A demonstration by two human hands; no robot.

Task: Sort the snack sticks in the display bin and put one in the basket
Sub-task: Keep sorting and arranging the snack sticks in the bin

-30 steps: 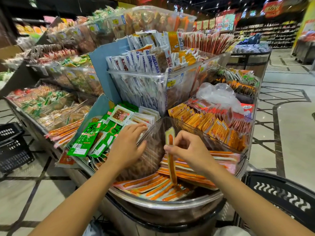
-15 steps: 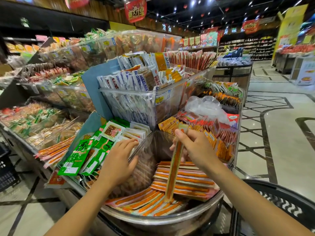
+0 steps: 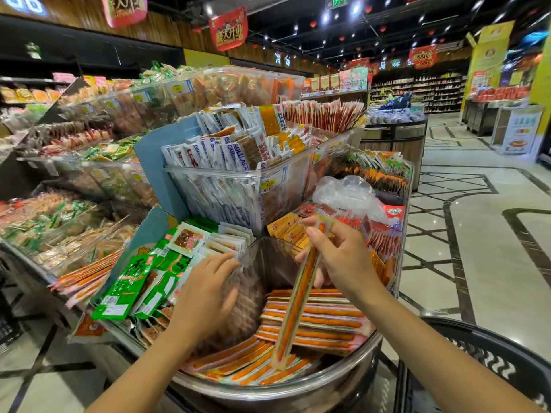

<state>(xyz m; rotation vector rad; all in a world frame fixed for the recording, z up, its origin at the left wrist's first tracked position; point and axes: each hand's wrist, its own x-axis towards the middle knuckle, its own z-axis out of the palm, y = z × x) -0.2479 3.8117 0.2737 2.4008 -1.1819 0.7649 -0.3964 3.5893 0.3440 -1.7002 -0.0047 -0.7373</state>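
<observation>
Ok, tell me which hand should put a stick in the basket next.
Right. The right hand pinches a snack stick by its top end over the bin, and the black basket sits on its side; the left hand holds nothing.

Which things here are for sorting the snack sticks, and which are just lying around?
For the job: snack stick held by the right hand, left hand, stacked snack sticks, display bin, black basket.
Just lying about: green packets, white packets, clear plastic bag.
</observation>
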